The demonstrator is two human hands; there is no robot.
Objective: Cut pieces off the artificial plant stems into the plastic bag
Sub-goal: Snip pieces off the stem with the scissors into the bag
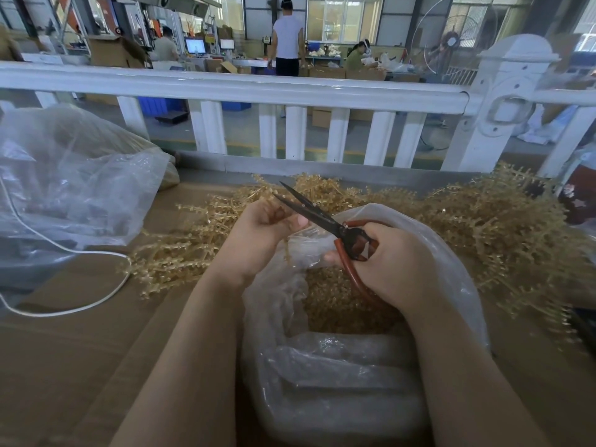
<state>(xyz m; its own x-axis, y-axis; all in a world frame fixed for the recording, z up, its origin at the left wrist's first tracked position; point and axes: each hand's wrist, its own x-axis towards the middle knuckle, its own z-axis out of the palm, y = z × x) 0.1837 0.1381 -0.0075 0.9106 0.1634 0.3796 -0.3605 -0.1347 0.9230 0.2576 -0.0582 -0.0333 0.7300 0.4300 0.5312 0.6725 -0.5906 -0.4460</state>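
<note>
At centre frame the left hand (258, 230) curls its fingers (298, 222) around a golden artificial plant stem (274, 201). The right hand (392, 262) grips the red handles of black-bladed scissors (322, 217), blades parted and pointing to the upper left. Below both hands, the clear plastic bag (322, 366) sits open on the brown bench (64, 350), cut golden pieces (335, 301) inside. More stems (500, 227) are heaped at right.

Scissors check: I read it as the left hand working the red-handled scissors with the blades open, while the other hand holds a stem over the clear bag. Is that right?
Not quite: the hands are swapped. The head view shows the right hand gripping the red-handled scissors, blades open, while the left hand holds a stem above the clear bag.
</note>
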